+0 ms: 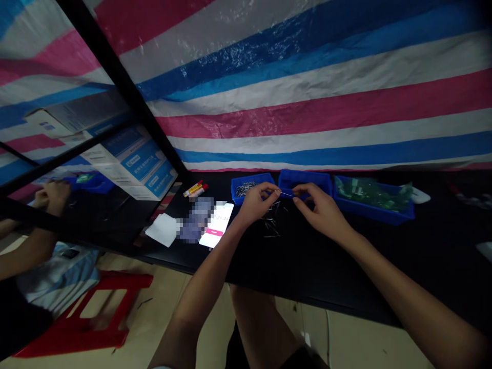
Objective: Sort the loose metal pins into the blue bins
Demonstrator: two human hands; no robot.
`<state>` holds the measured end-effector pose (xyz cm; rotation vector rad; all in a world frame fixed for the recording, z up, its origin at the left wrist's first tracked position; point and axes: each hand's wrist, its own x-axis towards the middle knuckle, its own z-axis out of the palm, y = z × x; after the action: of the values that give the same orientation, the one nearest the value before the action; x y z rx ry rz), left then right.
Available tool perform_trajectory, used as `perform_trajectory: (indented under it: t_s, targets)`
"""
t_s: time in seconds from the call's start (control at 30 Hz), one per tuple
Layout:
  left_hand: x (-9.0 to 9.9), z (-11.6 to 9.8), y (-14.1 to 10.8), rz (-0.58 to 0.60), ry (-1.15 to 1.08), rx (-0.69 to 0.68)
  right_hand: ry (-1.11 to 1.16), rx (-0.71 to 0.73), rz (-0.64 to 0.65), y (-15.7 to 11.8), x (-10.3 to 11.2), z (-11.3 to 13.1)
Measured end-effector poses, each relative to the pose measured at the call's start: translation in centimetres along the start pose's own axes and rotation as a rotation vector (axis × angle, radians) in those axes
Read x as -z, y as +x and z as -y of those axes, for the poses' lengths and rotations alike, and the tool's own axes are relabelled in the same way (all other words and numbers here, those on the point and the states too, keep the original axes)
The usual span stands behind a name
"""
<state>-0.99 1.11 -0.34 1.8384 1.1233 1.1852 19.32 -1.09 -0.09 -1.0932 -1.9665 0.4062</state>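
My left hand [257,204] is closed in a pinch on one end of a thin metal pin [286,194]. The thumb and forefinger of my right hand [317,209] meet at the pin's other end, so it spans the gap between both hands. Below them, several loose pins [271,224] lie scattered on the black table [300,266]. Just behind my left hand is a blue bin [236,198] with many similar pins in it. A second blue bin [325,180] stands behind my right hand; its inside is partly hidden.
To the right, another blue bin [395,218] holds green plastic packets [357,188]. At left lie a lit phone [219,220], white paper [163,229] and small red-and-yellow tubes [194,188]. Past a black frame [126,82], another person's hands [56,195] and a red stool [115,318] appear.
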Motion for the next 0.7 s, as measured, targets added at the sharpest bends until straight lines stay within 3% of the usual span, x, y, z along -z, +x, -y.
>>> perform_trajectory:
  t_s: [0.23, 0.47, 0.7]
  targets:
    - [0.7, 0.4, 0.3, -0.109, 0.017, -0.003, -0.221, 0.233, 0.25, -0.3, -1.0, -0.9]
    - [3.2, -0.5, 0.4, -0.48, 0.589, -0.109, -0.333, 0.306, 0.372, -1.0, -2.1, -2.0]
    - [2.1, -0.5, 0.1, -0.432, 0.608, -0.111, -0.407, 0.27, 0.392, -1.3, -2.4, -2.5]
